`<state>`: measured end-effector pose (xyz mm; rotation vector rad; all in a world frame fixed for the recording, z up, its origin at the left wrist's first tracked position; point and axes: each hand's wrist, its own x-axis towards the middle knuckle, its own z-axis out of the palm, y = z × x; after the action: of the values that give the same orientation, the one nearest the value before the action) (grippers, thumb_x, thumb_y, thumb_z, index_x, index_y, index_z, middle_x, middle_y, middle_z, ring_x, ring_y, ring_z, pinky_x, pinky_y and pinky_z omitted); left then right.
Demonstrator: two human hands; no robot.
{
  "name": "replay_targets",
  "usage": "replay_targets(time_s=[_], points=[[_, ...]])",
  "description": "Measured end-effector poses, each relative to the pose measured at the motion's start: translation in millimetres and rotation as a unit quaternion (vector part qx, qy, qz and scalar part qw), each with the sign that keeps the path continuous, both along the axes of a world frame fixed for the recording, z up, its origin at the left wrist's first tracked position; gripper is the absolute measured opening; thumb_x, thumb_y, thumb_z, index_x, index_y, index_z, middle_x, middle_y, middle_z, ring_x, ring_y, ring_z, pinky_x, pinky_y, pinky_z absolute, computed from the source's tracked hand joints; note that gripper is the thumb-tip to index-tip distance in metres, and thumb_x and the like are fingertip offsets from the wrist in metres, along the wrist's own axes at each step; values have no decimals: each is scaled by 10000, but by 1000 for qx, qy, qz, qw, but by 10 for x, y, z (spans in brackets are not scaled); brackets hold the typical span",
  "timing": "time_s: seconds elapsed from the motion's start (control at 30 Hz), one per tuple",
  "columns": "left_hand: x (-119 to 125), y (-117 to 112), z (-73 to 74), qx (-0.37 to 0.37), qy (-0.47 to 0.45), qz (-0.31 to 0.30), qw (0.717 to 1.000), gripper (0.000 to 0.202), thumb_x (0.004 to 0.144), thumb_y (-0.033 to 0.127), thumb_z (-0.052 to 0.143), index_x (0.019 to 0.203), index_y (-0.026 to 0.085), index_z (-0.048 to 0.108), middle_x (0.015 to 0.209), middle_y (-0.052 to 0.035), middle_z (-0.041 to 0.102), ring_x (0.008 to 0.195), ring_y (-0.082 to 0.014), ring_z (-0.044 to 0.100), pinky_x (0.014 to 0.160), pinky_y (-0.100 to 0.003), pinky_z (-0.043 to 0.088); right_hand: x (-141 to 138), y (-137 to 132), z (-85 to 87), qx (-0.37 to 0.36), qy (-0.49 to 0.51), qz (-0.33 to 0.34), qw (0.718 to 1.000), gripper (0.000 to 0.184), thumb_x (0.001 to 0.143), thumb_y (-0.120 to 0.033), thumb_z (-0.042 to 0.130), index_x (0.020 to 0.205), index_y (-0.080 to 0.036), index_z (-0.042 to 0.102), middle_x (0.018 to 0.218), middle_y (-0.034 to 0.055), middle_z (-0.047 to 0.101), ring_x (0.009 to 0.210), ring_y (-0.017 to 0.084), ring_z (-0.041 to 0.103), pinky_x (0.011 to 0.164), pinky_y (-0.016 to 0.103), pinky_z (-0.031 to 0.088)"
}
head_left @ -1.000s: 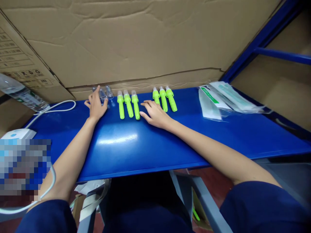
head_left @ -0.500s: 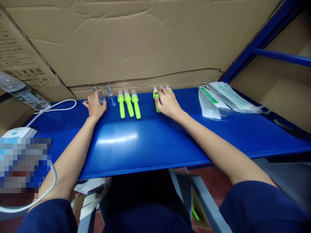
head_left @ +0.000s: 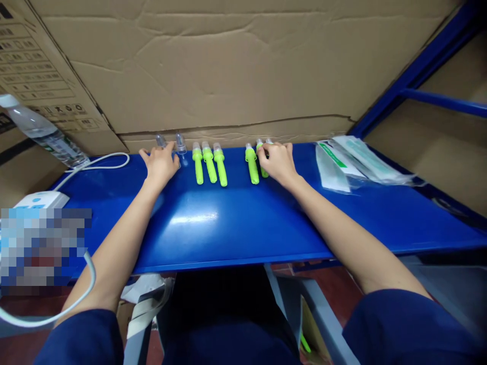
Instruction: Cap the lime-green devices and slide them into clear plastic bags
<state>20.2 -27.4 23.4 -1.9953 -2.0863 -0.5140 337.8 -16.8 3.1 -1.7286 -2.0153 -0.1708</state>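
My left hand (head_left: 161, 161) lies flat on the blue shelf (head_left: 236, 223) with its fingers spread. Its fingertips touch two small clear caps (head_left: 180, 145) by the cardboard wall. Three lime-green pen-like devices (head_left: 208, 162) with clear tips lie side by side to the right of that hand. Further right is a second group of green devices. One of them (head_left: 251, 165) lies free. My right hand (head_left: 278, 160) covers the other two, its fingers curled over their tips.
Flat sealed pouches (head_left: 344, 162) are stacked on the shelf at the right. A white cable (head_left: 95, 163), a white device (head_left: 41, 200) and a plastic water bottle (head_left: 41, 133) sit at the left. Cardboard (head_left: 236, 66) forms the back wall. A blue rack frame (head_left: 426, 66) rises at the right.
My right hand has moved from beside the left group of green devices to the right group and settled over two of them. My left hand has shifted slightly on the clear caps.
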Motion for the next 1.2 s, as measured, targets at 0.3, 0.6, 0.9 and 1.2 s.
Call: replay_targets(time_s=[0.3, 0.6, 0.9, 1.2], points=[[2, -15, -9, 17, -4, -4, 1000, 470, 942, 340, 391, 1353, 201, 571, 1236, -207, 689, 1209, -446, 588, 1067, -682, 225, 52, 75, -200, -13, 8, 63, 998, 437, 1009, -390, 373, 1224, -176, 688, 1617, 170, 385, 1428, 421, 371, 1056, 660, 331], [-49, 19, -39, -11, 31, -28, 999, 565, 886, 331, 524, 1427, 179, 469, 1312, -223, 631, 1233, -443, 581, 1055, -628, 309, -153, -131, -44, -79, 4, 18, 997, 480, 997, -451, 436, 1279, -88, 575, 1046, 222, 720, 1044, 422, 679, 892, 542, 509], [-99, 123, -49, -78, 39, -104, 991, 629, 887, 343, 573, 1465, 174, 392, 1305, -182, 660, 1244, -387, 615, 1044, -473, 436, -265, -229, -62, -171, -33, 48, 983, 603, 954, -468, 534, 1422, -98, 448, 1087, 196, 736, 1067, 406, 692, 815, 470, 539], [-105, 143, -82, -71, 3, -158, 985, 578, 884, 307, 603, 1420, 176, 429, 1325, -162, 653, 1182, -348, 667, 1005, -406, 500, -243, -177, -110, -174, -25, 76, 981, 642, 952, -388, 527, 1493, -56, 428, 1267, 232, 681, 1157, 393, 664, 895, 453, 531]])
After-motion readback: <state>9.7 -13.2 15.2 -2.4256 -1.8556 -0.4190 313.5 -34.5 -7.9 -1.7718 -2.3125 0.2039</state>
